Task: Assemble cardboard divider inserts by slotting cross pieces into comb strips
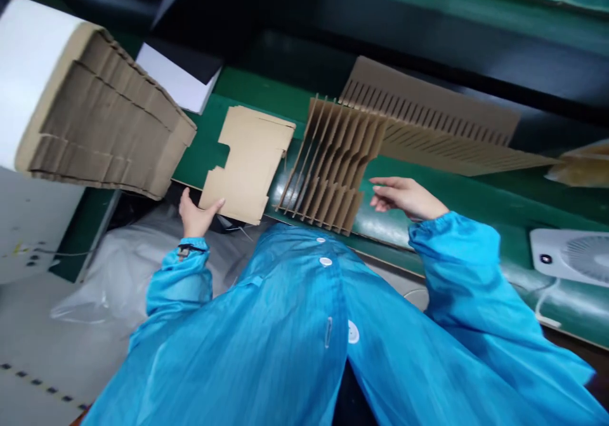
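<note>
Cardboard blank (250,159) lies against fingers (215,205) of left hand (195,218).

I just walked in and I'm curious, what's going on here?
A person in a blue jacket is working with cardboard at a green table. Their left hand touches the edge of a flat die-cut cardboard blank, while their open right hand is just beside a slotted cardboard divider, apart from it. A long slotted cardboard strip lies beyond the divider, and a stack of flattened corrugated cardboard sits to the left.
</note>
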A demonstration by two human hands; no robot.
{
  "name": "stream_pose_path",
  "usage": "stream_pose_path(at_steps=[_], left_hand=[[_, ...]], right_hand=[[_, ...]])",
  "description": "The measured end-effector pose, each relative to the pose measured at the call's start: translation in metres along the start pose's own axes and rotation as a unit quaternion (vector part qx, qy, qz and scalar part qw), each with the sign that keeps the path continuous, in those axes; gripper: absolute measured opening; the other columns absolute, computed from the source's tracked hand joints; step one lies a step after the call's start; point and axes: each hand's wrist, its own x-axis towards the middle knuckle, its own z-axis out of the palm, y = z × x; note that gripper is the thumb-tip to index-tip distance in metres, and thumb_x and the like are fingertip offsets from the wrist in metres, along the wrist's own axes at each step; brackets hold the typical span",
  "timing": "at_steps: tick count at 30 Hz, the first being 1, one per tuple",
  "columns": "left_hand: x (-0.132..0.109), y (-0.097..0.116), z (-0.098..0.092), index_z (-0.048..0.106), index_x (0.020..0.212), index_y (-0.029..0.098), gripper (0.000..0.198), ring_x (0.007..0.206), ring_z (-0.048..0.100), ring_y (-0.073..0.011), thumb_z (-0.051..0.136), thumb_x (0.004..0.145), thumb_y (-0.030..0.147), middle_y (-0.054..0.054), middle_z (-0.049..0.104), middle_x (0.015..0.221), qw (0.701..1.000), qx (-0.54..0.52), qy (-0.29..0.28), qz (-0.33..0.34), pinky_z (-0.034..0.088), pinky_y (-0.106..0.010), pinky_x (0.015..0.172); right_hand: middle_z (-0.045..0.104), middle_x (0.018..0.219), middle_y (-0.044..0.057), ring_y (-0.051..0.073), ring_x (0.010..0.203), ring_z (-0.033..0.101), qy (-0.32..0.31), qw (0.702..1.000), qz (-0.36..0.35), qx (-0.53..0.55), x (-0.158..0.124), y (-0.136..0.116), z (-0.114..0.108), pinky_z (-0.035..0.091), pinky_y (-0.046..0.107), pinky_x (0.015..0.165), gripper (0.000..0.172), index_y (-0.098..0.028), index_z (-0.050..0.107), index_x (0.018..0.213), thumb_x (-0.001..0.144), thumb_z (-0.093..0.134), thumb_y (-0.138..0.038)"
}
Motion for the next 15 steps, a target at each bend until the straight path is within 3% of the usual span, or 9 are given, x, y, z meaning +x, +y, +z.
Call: stream_pose_path(at_steps=[3,7,12,15], left_hand=[[-0.008,0.001,0.009,0.056,0.123,0.009,0.064,0.128,0.056,-0.0314,0.081,0.069,0.032,-0.020,0.059,0.134,0.993,-0.086,0.010,-0.085,0.043,-0.044,0.113],[-0.010,0.010,0.013,0.066,0.100,0.010,0.032,0.124,0.059,-0.0255,0.075,0.072,0.022,-0.016,0.065,0.127,0.992,-0.107,0.061,-0.017,0.042,-0.037,0.114],[-0.008,0.020,0.010,0.065,0.090,0.012,0.021,0.114,0.066,-0.0250,0.072,0.072,0.019,-0.014,0.067,0.122,0.979,-0.158,0.114,-0.054,0.052,-0.038,0.104],[-0.012,0.038,-0.009,0.063,0.090,0.014,0.021,0.100,0.070,-0.0241,0.070,0.074,0.025,-0.009,0.072,0.104,0.960,-0.229,0.156,-0.035,0.059,-0.040,0.092]], right_hand=[[0.065,0.055,0.002,0.011,0.042,0.058,-0.024,1.000,-0.013,-0.014,-0.002,0.000,0.006,0.051,0.018,0.044,0.046,0.001,0.049,0.138,0.093,0.049,0.001],[0.064,0.055,0.000,0.010,0.043,0.058,-0.012,0.999,-0.034,-0.039,-0.004,-0.003,0.009,0.051,0.017,0.045,0.041,-0.003,0.054,0.133,0.092,0.050,0.001],[0.066,0.058,0.000,0.010,0.046,0.059,0.001,0.996,-0.072,-0.050,-0.006,-0.005,0.006,0.053,0.019,0.048,0.036,-0.008,0.059,0.125,0.090,0.055,-0.002],[0.065,0.059,0.000,0.010,0.047,0.058,0.008,0.993,-0.110,-0.048,-0.011,-0.008,0.008,0.052,0.020,0.050,0.032,-0.010,0.062,0.119,0.088,0.059,-0.006]])
